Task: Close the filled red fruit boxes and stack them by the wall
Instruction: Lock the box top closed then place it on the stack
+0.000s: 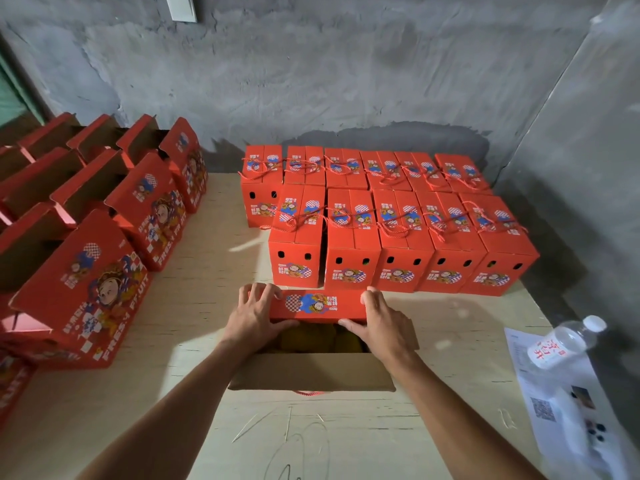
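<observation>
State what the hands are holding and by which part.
Both hands hold the far lid flap of the open box: the left hand at its left end, the right hand at its right end, thumbs under its near edge.

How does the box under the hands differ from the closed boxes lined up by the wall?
The box under the hands is open: its far flap is half folded and its near flap stands up, while the closed boxes by the wall have flat tops. Their red cord handles lie across the lids; its cord barely peeks out at the near edge. The left hand and right hand hold it; the others stand untouched. All share the same red print.
</observation>
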`<state>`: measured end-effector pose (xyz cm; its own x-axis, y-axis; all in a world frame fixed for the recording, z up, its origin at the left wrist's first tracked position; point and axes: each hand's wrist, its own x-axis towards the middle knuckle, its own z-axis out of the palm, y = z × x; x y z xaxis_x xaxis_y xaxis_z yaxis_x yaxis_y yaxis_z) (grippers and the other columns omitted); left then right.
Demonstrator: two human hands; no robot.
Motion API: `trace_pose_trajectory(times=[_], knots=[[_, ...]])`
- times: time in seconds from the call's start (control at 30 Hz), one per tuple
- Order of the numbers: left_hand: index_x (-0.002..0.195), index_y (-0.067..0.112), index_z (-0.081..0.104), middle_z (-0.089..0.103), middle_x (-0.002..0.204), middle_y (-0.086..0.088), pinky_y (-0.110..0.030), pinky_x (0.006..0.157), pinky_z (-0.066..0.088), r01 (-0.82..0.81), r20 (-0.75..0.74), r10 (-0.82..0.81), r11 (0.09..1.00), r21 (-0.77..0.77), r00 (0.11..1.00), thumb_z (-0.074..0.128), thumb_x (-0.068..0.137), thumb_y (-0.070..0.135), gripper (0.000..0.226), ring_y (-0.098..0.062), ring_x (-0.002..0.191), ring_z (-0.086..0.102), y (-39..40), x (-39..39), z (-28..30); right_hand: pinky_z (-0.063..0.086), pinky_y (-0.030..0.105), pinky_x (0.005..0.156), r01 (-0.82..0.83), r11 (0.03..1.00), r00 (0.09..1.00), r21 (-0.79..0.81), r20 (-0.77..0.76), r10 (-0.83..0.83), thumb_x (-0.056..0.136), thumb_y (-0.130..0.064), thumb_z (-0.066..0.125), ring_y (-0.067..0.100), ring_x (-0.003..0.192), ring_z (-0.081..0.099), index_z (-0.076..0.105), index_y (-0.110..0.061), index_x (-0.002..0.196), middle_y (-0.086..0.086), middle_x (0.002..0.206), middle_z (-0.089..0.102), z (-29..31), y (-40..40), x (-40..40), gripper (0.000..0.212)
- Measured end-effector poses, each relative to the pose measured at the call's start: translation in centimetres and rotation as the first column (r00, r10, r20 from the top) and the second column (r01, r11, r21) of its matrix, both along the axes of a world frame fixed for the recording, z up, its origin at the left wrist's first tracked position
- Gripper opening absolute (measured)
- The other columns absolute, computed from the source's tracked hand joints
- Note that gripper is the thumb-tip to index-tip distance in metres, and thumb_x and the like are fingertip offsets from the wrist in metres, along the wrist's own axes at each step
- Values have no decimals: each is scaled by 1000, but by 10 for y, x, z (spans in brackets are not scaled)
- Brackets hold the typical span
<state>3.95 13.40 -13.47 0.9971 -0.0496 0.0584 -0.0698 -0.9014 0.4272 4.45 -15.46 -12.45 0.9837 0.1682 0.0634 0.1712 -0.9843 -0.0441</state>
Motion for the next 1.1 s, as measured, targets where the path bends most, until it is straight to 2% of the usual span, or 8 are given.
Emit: trace_pose_trajectory(times=[0.17,0.3,0.43,0.53,0.6,0.7,0.97,1.1], knots=[[129,31,46,45,142,0,-53,98,54,-9,-17,9,1000,5,1000,69,73,80,78,-25,135,31,-3,-3,5,47,28,64,91,980,995,-177,-27,-97,80,-94,36,19,79,66,40,-21,143,0,103,69,20,3,3,97],[131,30,47,44,144,-1,-53,101,52,-4,-22,4,1000,14,1000,69,74,78,77,-26,136,30,-2,-3,7,36,25,55,117,959,984,-258,-99,-147,81,-91,44,12,56,50,65,-17,86,-6,67,56,55,6,29,76],[132,31,47,44,144,-2,-54,101,52,9,-18,-8,1000,12,1000,69,75,77,76,-28,137,30,-2,-3,4,49,28,49,190,910,982,368,-88,-169,96,-78,29,10,41,62,62,-9,70,2,53,65,57,16,30,81],[132,31,48,45,144,-2,-54,99,53,11,-5,-11,1000,20,1000,67,75,78,77,-28,136,31,-1,-2,2,55,40,92,49,874,997,484,-80,-11,106,-60,14,23,99,70,69,-8,110,13,107,73,32,31,13,76],[132,31,48,46,143,-2,-54,99,53,12,9,-12,1000,22,1000,67,75,78,76,-28,135,32,-1,-4,0,15,44,128,50,928,979,370,-203,28,108,-54,15,29,154,24,35,-17,158,11,166,29,5,40,2,65],[129,29,53,51,137,0,-54,95,55,-8,73,8,1000,-3,997,70,71,78,78,-27,131,36,-1,-5,-3,-13,51,125,1,980,986,199,-162,32,102,-68,8,30,157,-19,4,-30,164,2,170,-16,-18,51,-7,73],[142,32,43,45,151,1,-53,115,29,-80,99,57,965,250,993,40,78,93,88,-26,141,39,15,-22,-3,-10,53,126,-8,986,991,165,-132,30,103,-66,7,29,157,-18,4,-31,165,4,172,-11,-24,48,-5,72],[128,25,56,68,126,-6,-44,94,53,-273,-142,322,919,284,936,28,72,100,98,-25,105,68,52,-37,28,-11,52,126,-8,984,989,177,-141,34,102,-68,8,29,157,-20,3,-31,165,3,172,-12,-24,46,-2,73]])
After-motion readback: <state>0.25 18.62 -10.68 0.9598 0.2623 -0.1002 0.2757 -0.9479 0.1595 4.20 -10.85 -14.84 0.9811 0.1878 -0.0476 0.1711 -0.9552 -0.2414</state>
